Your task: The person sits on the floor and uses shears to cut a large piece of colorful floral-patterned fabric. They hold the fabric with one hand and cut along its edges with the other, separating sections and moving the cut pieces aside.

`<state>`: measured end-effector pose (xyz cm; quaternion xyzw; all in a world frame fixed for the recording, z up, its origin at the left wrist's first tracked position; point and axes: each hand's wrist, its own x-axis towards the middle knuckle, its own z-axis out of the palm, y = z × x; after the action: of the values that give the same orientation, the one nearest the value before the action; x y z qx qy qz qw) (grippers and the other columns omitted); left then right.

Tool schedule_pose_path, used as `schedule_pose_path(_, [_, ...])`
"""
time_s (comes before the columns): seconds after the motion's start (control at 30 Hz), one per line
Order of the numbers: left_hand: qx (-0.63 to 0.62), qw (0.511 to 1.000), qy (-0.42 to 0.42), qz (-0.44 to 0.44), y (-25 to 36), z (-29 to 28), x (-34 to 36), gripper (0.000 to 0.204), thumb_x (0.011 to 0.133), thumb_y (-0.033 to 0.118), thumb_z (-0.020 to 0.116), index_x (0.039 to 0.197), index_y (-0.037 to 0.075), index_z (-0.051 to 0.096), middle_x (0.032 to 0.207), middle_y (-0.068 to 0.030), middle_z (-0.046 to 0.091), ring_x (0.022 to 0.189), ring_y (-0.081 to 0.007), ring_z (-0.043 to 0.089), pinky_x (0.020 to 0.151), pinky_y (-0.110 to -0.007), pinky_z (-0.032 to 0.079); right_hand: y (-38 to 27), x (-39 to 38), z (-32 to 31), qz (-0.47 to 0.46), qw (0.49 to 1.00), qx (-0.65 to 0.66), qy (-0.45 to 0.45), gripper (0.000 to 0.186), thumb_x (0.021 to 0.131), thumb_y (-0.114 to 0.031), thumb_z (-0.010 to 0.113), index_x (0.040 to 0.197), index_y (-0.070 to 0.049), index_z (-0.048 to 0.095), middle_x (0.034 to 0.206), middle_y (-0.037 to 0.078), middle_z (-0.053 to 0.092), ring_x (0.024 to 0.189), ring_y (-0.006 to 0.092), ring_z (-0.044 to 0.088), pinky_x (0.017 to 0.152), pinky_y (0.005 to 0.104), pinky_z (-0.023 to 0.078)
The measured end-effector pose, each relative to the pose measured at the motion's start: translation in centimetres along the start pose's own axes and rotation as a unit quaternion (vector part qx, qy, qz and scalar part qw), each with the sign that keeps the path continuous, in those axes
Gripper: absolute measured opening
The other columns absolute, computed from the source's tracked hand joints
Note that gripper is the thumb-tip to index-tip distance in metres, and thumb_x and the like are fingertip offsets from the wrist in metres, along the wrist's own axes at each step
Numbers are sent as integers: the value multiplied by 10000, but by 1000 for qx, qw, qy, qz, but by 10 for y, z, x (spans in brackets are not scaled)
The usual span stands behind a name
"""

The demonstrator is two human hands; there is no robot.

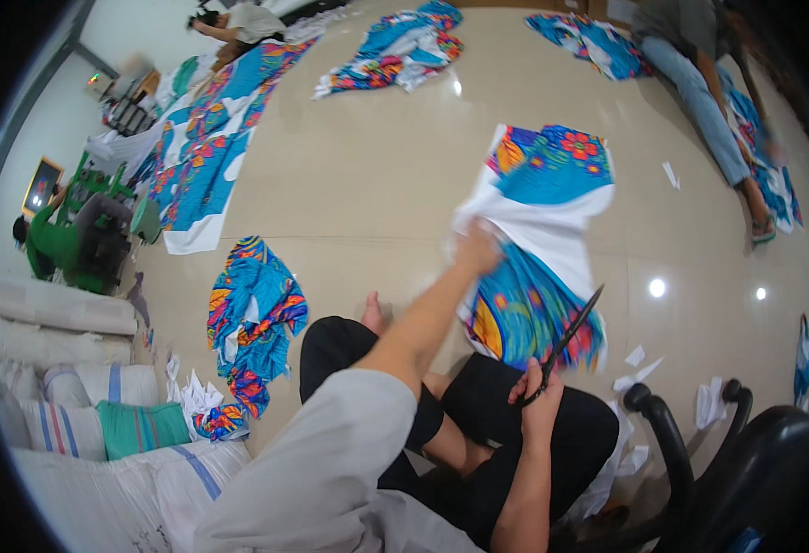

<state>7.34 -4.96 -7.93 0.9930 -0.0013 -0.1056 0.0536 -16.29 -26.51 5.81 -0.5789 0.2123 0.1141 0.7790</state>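
Note:
Seated on the floor with bent knees, I have a printed cloth point(552, 198) spread out in front of me. It has blue areas, white bands and bright flowers. My left hand point(480, 247) reaches forward and is closed on the cloth's left side; hand and cloth edge are blurred there. Close to my right knee, my right hand point(540, 398) grips dark scissors point(570, 336) by the handles. Their blades look together and point up and to the right, over the near part of the cloth.
Crumpled printed cloth point(255, 313) lies left of my legs. White scraps point(639, 373) lie near a black chair or stand point(690, 452) at right. Stuffed sacks point(128, 387) fill the lower left. Other people point(63, 244) sit left, at the back and at right point(699, 101). A long printed strip point(211, 170) stretches across the floor.

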Motion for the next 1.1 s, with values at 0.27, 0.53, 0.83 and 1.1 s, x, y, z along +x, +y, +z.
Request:
schedule_pose_path(0.27, [56,976,-181,-106,-204,-73,-38,506,836,451,584,1079,17,682,1158,-224,642,1072,-347,620,935,-435,467,-3,0,4,34,999,-24,-6,362,943,-298,583,732,-10,525,549,43,496,437,139,513,414,276,399])
schedule_pose_path(0.53, [-537,821,44,189,21,-279,-239,143,936,119,536,1042,24,550,946,-53,552,887,-123,533,817,-273,440,14,7,0,-13,987,-162,-16,433,919,-377,598,734,15,601,540,99,575,494,189,616,491,328,481])
schedule_pose_path(0.83, [-549,638,135,523,105,-383,-454,124,918,80,533,1014,4,548,913,-82,542,806,-152,537,713,-287,447,11,-19,5,-70,975,-210,9,453,920,-354,592,663,18,554,520,94,570,456,181,617,457,323,488])
schedule_pose_path(1.1, [-521,650,158,531,87,-384,-497,117,906,70,546,1005,8,551,909,-84,548,802,-157,546,698,-293,450,14,-36,4,-113,964,-241,0,460,917,-368,598,680,25,563,527,99,581,463,182,625,461,325,488])
